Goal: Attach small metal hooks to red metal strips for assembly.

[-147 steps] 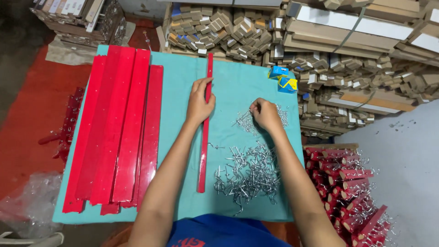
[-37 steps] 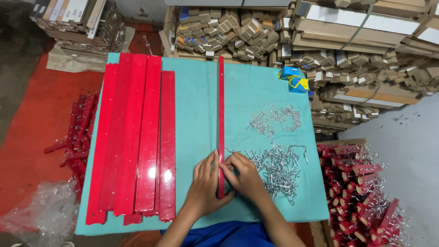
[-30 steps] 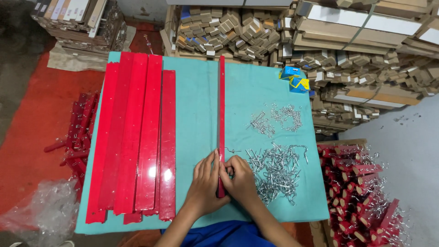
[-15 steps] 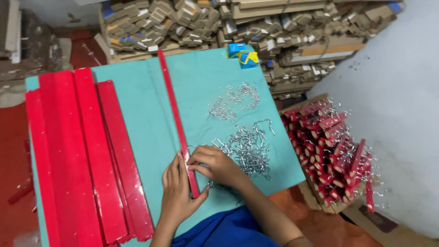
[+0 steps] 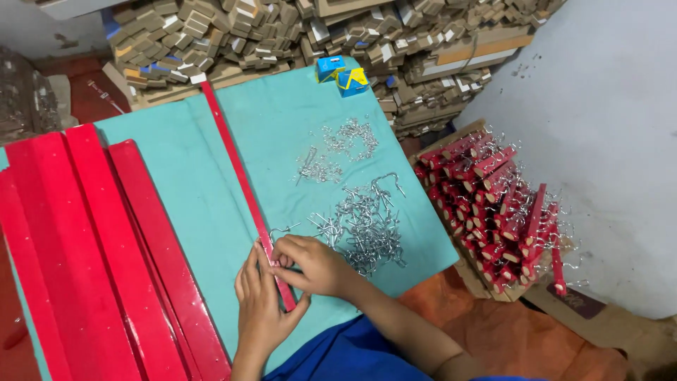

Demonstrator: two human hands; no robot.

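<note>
Left of your fingers, wide red bars (image 5: 84, 254) lie untouched. Your left hand (image 5: 262, 303) steadies the thin red strip (image 5: 243, 185); right hand (image 5: 314, 264) fingertips pinch together at its near end, apparently on a hook. Rightward, loose metal hooks (image 5: 363, 226) remain, finished red pieces (image 5: 501, 212) piled beyond.

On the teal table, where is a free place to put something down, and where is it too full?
Free: the teal table between the thin red strip and the wide red boards; also the far part beside the small blue boxes. Crowded: right of the strip, with metal hooks, and near both hands, left hand and right hand.
</note>
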